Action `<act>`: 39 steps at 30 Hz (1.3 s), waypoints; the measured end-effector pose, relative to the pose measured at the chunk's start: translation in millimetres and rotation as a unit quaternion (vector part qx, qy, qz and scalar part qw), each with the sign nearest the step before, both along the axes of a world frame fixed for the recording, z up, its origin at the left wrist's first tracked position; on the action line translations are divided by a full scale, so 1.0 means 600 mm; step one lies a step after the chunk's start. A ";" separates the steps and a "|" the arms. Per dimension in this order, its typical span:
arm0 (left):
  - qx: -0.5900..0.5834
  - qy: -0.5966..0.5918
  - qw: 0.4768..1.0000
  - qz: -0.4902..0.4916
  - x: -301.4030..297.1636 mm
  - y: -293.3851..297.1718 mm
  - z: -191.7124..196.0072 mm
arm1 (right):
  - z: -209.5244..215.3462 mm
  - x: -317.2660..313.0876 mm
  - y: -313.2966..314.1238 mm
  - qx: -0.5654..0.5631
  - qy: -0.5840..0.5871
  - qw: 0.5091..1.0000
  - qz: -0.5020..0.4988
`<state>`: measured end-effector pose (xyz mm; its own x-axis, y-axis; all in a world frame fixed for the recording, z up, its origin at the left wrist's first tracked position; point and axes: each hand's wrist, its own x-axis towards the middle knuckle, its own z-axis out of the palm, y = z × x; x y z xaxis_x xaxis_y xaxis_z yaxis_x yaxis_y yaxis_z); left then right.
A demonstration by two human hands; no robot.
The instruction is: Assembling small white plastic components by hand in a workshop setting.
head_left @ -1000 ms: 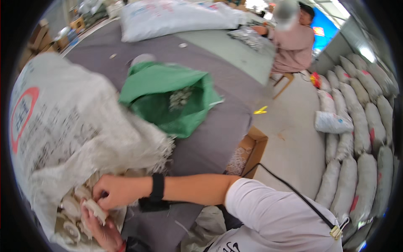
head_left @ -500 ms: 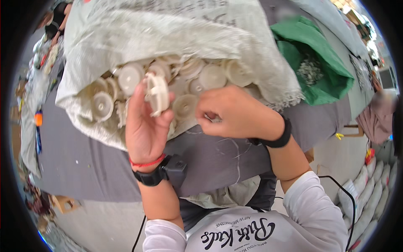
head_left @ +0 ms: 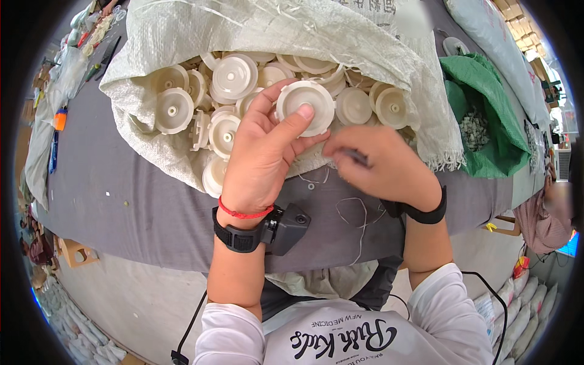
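One white disc (head_left: 315,96) is clamped in the left hand (head_left: 257,155), before the open sack (head_left: 274,33). The right hand (head_left: 386,164) curls round a blurred dark object (head_left: 355,157); firm thumb pressure should steady the disc.

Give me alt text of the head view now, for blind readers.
A left hand holds a round cream disc, the blurred right hand close by. Beyond, an open white sack of similar discs lies on a grey table, a green sack to its right.

Grey cloth-covered table (head_left: 152,207) bearing an open white woven sack (head_left: 243,27), green bag (head_left: 506,112), loose thread (head_left: 364,228), tiny pale ring (head_left: 311,187)
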<state>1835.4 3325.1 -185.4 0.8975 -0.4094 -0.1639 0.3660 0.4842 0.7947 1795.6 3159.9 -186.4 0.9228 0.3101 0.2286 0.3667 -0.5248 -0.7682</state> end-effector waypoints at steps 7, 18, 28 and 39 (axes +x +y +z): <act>0.084 -0.090 0.992 -0.036 -0.006 -0.014 -0.009 | 0.006 0.001 0.023 -0.043 -0.025 0.991 -0.122; -0.005 -0.002 1.000 -0.024 -0.003 -0.010 -0.007 | 0.002 0.010 0.016 0.034 -0.015 0.988 -0.148; 0.061 -0.073 0.995 0.020 -0.007 -0.012 -0.009 | -0.017 0.017 0.019 0.089 -0.041 0.984 -0.148; 0.126 -0.128 0.981 0.067 0.003 -0.007 -0.011 | -0.024 0.006 0.014 -0.120 0.168 0.967 0.152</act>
